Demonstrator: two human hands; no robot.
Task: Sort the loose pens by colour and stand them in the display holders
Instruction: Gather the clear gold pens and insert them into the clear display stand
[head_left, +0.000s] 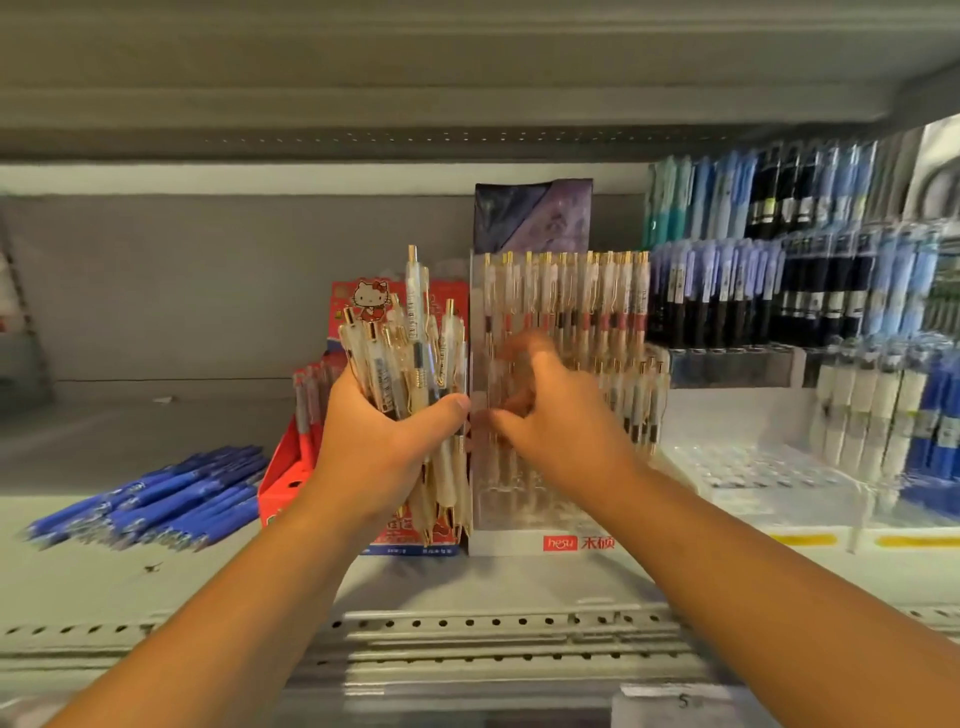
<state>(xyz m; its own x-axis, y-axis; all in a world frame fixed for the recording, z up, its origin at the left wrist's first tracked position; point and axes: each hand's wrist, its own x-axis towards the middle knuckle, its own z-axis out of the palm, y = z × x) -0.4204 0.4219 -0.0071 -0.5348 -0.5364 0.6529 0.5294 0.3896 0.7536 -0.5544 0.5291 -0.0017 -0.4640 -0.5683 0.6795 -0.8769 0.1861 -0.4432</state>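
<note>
On a shop shelf, left hand grips a bundle of pearly, gold-clipped pens; right hand blurred, grip unclear.

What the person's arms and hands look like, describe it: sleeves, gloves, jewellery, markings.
The left forearm and right forearm are bare, with no sleeve up to the picture's edge. The left hand and right hand wear no gloves. No watch, bracelet, ring or marking shows. The right hand's fingers are blurred, so a thin ring there cannot be excluded.
</note>
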